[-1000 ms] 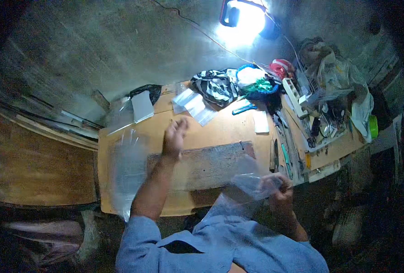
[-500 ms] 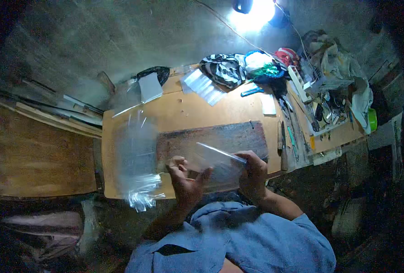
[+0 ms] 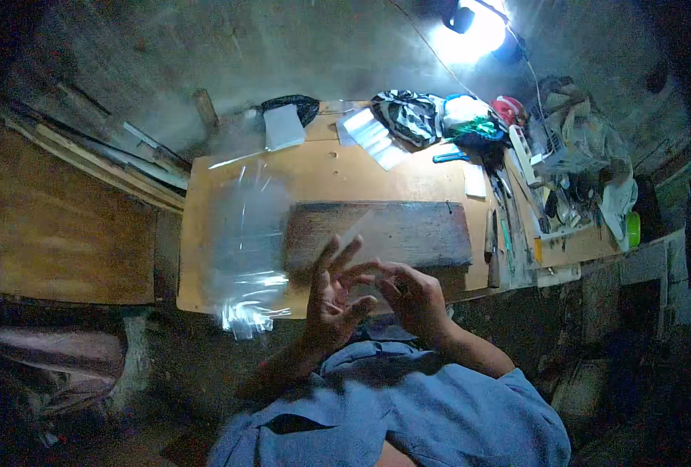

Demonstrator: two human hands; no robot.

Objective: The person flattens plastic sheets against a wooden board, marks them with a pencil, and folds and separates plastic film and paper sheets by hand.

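Along the tabletop's point(image 3: 306, 175) left edge, clear plastic point(image 3: 248, 233) lies lengthwise, far to near.
It overhangs the near edge, left of both hands and closer to the left hand point(image 3: 336, 292), whose fingers spread loosely; the right hand point(image 3: 415, 296) curls, gripping something or not, I can't tell.

I saw a brown board point(image 3: 415, 233), a tan table point(image 3: 314, 173), a far black-and-white patterned bundle point(image 3: 409, 119), and a bright green object point(image 3: 633, 229) right.

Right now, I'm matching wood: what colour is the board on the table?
The board is dull brown, seen best in the head view.
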